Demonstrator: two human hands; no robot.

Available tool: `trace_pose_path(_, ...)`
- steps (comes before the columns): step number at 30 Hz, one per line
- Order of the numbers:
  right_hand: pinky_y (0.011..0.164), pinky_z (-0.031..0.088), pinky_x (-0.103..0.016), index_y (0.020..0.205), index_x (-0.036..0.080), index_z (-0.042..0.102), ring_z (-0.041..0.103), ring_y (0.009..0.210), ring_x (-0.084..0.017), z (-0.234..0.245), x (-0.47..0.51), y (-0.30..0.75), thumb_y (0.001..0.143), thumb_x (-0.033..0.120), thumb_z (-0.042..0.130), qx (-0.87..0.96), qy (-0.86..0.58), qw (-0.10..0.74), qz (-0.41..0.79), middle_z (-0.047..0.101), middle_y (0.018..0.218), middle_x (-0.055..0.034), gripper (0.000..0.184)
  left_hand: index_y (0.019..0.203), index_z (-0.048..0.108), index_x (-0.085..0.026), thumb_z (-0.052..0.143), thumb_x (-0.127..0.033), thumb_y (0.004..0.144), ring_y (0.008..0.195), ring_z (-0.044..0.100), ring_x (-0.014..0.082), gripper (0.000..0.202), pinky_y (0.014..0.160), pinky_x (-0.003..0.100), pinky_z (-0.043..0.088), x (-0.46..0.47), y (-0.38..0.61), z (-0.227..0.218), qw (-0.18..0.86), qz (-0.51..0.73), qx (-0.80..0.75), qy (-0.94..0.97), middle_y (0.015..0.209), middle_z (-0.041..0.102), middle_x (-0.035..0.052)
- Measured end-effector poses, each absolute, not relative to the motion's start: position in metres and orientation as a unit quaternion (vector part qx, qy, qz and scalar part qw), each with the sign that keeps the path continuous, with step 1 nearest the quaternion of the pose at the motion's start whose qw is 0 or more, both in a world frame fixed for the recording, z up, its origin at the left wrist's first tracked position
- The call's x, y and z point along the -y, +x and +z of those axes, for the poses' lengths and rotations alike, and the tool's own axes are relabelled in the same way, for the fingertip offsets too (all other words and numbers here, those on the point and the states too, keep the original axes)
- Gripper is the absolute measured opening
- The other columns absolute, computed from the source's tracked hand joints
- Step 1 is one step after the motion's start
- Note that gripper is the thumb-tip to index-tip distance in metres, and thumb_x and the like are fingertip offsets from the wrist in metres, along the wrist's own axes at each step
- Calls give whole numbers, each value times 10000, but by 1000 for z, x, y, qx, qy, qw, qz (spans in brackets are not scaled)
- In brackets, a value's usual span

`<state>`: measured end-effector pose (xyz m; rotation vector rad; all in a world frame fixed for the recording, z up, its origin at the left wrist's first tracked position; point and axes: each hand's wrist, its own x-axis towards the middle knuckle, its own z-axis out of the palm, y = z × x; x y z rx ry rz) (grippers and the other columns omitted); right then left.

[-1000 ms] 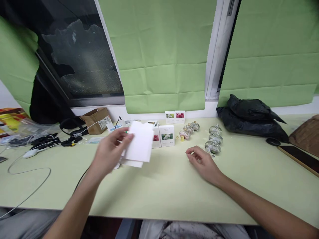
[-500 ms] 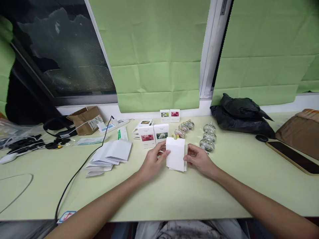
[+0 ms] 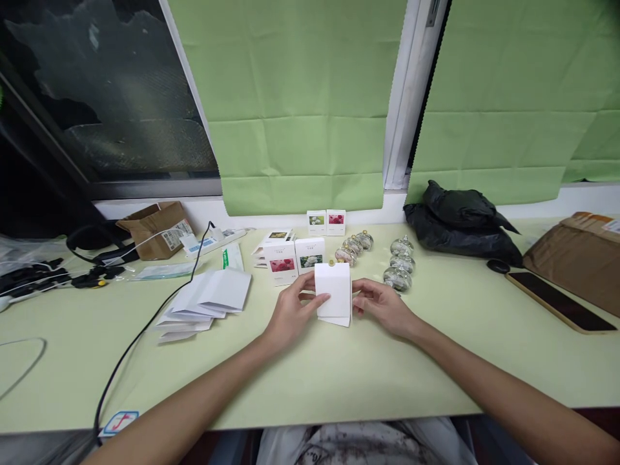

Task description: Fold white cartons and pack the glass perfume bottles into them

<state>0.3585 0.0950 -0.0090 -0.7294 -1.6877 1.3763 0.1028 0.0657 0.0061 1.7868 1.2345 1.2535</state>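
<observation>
Pale green table (image 3: 339,381), green blinds behind. Held item: white carton (image 3: 333,290), upright at table centre. Left hand (image 3: 290,311): fingers closed on the carton's left side. Right hand (image 3: 382,309): fingertips pinching its right edge. At 9 o'clock of it: stack of flat white cartons (image 3: 208,300). At 11 o'clock, just beyond: flower-printed boxes (image 3: 295,258). At 1 o'clock, near: glass ornaments (image 3: 398,265). At 3 o'clock, well apart: phone (image 3: 552,300).

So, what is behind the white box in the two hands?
Two printed boxes and glass ornaments stand behind the white box; a gold cap peeks over it. Its body is covered.
</observation>
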Motion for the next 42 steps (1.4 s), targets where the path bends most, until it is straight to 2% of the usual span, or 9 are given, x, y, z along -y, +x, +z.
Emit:
trace_pose_path(6,713,540,-304,1180,240,722,604,805,-159,-9,-90,356,918,467,788,680,-296,404,536,699,1158,-56,353,1397,615,-229,763,-432,923,1122,725,262,537,915,419,656,-62,106,9,311,478,-476,669,1269,746,98)
trace_pose_path(11,704,535,-314,1162,232,696,599,730,-161,-11,-90,358,927,484,773,681,-322,404,519,662,868,1,353,1389,627,-242,788,-427,905,1130,725,263,543,922,420,660,-60,105,10,313,478,-467,675,1280,745,89)
trace_pose_path(15,706,538,-318,1123,221,683,616,721,-159,-15,-96,360,907,477,794,669,-326,417,521,674,873,1,353,1364,643,-244,802,-433,892,1108,727,254,532,905,416,667,-63,102,8,349,471,-448,675,1331,727,92)
trace_pose_path(23,674,531,-308,891,222,605,608,718,-158,-18,-101,357,759,450,921,637,-305,419,570,664,836,14,412,1337,661,-244,807,-435,877,1101,705,247,518,867,403,682,-65,100,4,368,457,-428,687,1302,726,93)
trace_pose_path(28,740,522,-311,875,216,627,612,818,-177,-17,-100,360,782,449,904,656,-304,418,549,660,875,5,373,1273,671,-239,791,-455,892,1072,706,241,454,828,393,690,-61,100,5,348,449,-435,699,1262,727,90)
trace_pose_path(33,714,500,-303,846,212,618,603,792,-173,-14,-97,359,786,435,903,669,-309,414,535,652,847,8,367,1183,670,-233,798,-444,893,1078,691,233,381,813,370,687,-60,99,7,356,438,-434,702,1196,726,73)
trace_pose_path(37,705,528,-308,873,221,614,615,777,-172,-10,-94,359,821,430,872,668,-315,408,537,656,845,10,336,1201,652,-230,802,-442,886,1093,677,238,409,795,371,688,-62,99,7,365,440,-432,698,1226,709,84)
trace_pose_path(42,761,582,-342,1045,235,680,654,818,-194,-8,-93,362,903,451,788,688,-329,386,519,682,868,-8,279,1252,649,-240,825,-420,864,1136,677,251,462,815,367,676,-64,99,7,381,441,-425,693,1283,701,88)
